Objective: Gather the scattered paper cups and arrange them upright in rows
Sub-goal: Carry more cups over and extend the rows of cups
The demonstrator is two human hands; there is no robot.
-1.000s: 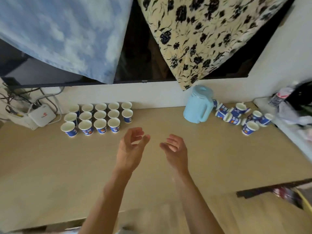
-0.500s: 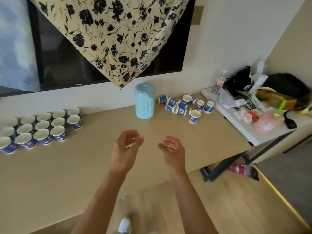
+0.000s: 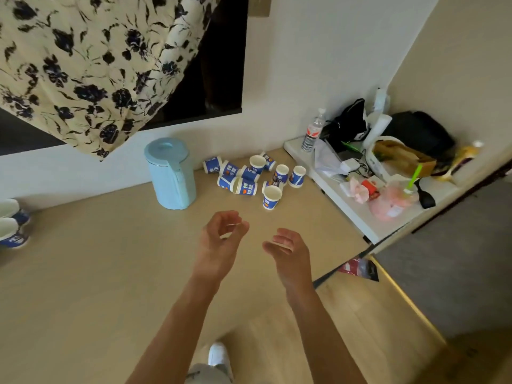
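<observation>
Both hands are hovering over the table [image 3: 97, 273] at centre frame, holding nothing.
- Left hand [image 3: 221, 239]: fingers are curling loosely, thumb near forefinger, nothing between them.
- Right hand [image 3: 291, 253]: palm is facing inward, fingers relaxed and released.

The pile [image 3: 247, 187] of scattered cups is sitting above the hands, upper centre-right, near the wall. About half are lying on their sides, long axes running left-right or slanted. Several on the pile's right side are standing upright.

The front cup [image 3: 272, 197] is standing mouth up at the pile's lower edge, closest to the hands. It is sitting above the gap between them, slightly nearer the right hand.

Judgement: the right hand is looking at the shorter reach, straight up-frame. This cup is needing no turning; the toppled ones are.

The rows [image 3: 11, 236] are showing only at the far left edge, well apart from the pile, so each carry is going to cross the frame leftward.

In the way:
- The jug [image 3: 171, 173] is standing just left of the pile. The bare table below it is offering the likely path.
- The cluttered shelf [image 3: 352, 214] is bordering the pile on the right, so a wide right-hand sweep is risking a knock there.
</observation>
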